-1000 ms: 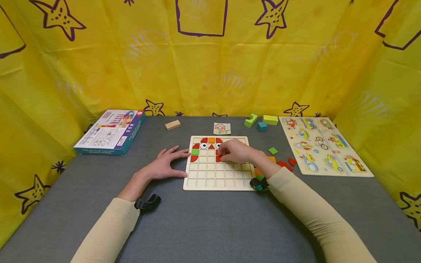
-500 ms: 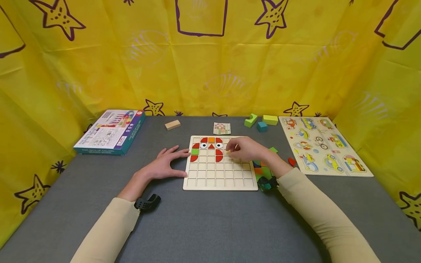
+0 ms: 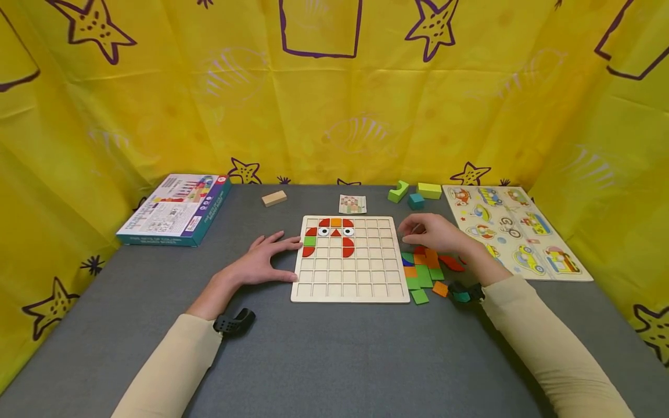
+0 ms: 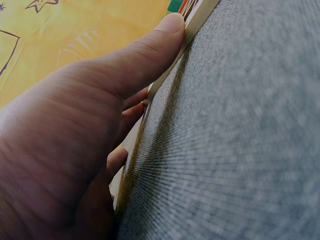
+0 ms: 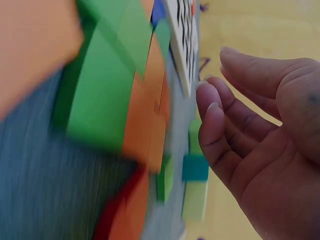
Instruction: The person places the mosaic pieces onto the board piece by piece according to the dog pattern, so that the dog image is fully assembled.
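A light wooden grid board (image 3: 334,278) lies in the middle of the table. Red, orange and green pieces and two eye tiles (image 3: 323,231) sit in its upper left cells; a red piece (image 3: 348,252) lies lower, near the middle. My left hand (image 3: 263,260) spans the board's left edge, thumb and fingertips touching it, as the left wrist view also shows. Just off the board's right side is my right hand (image 3: 434,232), fingers loosely bent and holding nothing. Below it lies a pile of loose green (image 3: 424,277), orange (image 3: 431,259) and red pieces.
Behind the board lies a small picture card (image 3: 352,204). A wooden block (image 3: 274,199) and a flat box (image 3: 175,209) are at the left. Back right are green blocks (image 3: 430,191), a teal block (image 3: 416,201) and a picture puzzle board (image 3: 517,232).
My right hand has moved right, from over the board's middle to beyond its right edge, uncovering the right eye tile, the red piece and the empty cells. My left hand stays put.
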{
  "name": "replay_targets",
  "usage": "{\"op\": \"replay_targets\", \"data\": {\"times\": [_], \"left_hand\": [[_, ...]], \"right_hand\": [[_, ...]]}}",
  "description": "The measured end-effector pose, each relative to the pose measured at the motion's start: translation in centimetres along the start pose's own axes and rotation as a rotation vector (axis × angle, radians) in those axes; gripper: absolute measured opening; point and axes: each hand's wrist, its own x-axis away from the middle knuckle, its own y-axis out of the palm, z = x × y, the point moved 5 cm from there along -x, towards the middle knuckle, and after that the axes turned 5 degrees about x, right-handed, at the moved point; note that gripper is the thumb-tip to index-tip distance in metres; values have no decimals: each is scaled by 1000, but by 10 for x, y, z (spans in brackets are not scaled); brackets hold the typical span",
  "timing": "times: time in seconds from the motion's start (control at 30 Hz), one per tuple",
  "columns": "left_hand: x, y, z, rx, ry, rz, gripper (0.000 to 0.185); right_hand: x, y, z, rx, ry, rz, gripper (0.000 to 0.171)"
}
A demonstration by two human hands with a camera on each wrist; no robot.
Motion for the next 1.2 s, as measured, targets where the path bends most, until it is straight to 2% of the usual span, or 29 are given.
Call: {"op": "replay_targets", "data": {"times": [0.17, 0.33, 0.57, 0.77, 1.07, 1.2], "left_hand": [[0, 0, -1, 2, 1, -1, 80], [1, 0, -2, 0, 5, 3, 81], [1, 2, -4, -2, 4, 3, 80], [1, 2, -3, 3, 10, 2, 81], [0, 1, -2, -6, 14, 4, 81], [0, 1, -1, -4, 16, 3, 81]], "right_hand": [[15, -11, 17, 24, -6, 11, 24], [23, -17, 25, 30, -14, 5, 22], [22, -8, 23, 29, -29, -64, 22], [20, 0, 20, 79, -55, -102, 23], [15, 1, 19, 164, -42, -153, 4], [15, 0, 20, 167, -41, -168, 4]]}}
